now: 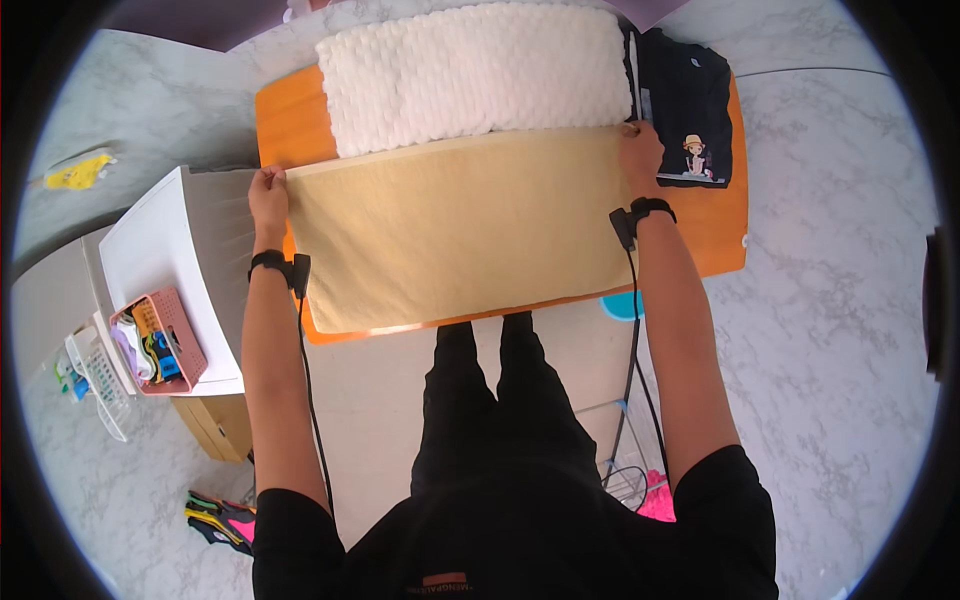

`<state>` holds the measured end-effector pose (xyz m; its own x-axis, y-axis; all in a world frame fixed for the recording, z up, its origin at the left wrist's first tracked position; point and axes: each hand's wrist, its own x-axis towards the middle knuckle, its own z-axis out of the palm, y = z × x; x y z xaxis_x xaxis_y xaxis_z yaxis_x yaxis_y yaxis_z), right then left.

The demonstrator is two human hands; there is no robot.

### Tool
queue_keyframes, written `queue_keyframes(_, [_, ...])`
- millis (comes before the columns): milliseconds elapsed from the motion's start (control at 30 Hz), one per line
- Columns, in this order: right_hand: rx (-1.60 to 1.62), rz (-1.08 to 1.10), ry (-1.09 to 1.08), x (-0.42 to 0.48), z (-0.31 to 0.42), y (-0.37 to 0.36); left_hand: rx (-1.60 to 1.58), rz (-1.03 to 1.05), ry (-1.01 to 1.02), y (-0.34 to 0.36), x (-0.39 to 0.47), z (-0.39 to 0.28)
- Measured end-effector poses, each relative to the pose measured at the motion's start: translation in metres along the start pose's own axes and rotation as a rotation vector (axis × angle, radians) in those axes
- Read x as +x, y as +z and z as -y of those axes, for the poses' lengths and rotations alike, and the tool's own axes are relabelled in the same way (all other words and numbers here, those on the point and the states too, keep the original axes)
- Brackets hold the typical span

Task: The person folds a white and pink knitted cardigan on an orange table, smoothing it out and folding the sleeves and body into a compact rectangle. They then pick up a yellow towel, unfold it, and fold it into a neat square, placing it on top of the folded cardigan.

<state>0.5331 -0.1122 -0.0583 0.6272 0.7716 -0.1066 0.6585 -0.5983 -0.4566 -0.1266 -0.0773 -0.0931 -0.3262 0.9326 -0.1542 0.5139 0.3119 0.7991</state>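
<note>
A beige towel-like cloth (pixel 465 225) lies spread over the near part of an orange table (pixel 697 225). My left hand (pixel 268 196) pinches its far left corner between thumb and fingers. At the far right corner, my right hand (pixel 641 154) grips the same far edge, which is pulled fairly straight between the two hands. Just beyond that edge lies a folded white chunky-knit blanket (pixel 480 75). Close to my right hand is a folded black T-shirt (pixel 686 105) with a printed cartoon figure. Both wrists wear black straps with small devices and cables.
Left of the table stands a white cabinet (pixel 161 247) carrying a pink basket (pixel 184 337) of folded items. A white wire basket (pixel 97 382) is farther left. A cardboard-brown box (pixel 214 427) sits below. Beneath the table's right side shows a blue basin (pixel 621 306), near a wire rack (pixel 626 450).
</note>
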Motion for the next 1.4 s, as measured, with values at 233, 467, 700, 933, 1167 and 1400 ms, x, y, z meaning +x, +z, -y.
queue_keyframes(233, [-0.010,0.102,-0.025,-0.026,-0.012,-0.016,-0.005,-0.060,-0.073,-0.003,-0.029,-0.017])
queue_keyframes(467, [0.317,0.623,-0.034,-0.091,-0.123,-0.055,-0.221,0.248,-0.324,-0.062,-0.154,-0.014])
queue_keyframes(700, [0.570,0.709,0.224,-0.165,-0.182,-0.077,0.013,0.483,-0.500,-0.089,-0.230,-0.009])
queue_keyframes(933, [0.539,0.530,0.227,-0.194,-0.187,-0.102,-0.237,0.285,-0.475,-0.090,-0.284,0.040])
queue_keyframes(1167, [0.471,0.539,0.165,-0.196,-0.228,-0.074,-0.049,0.277,-0.490,-0.073,-0.308,0.049])
queue_keyframes(1400, [0.490,0.564,0.186,-0.196,-0.206,-0.079,-0.040,0.249,-0.503,-0.076,-0.305,0.054])
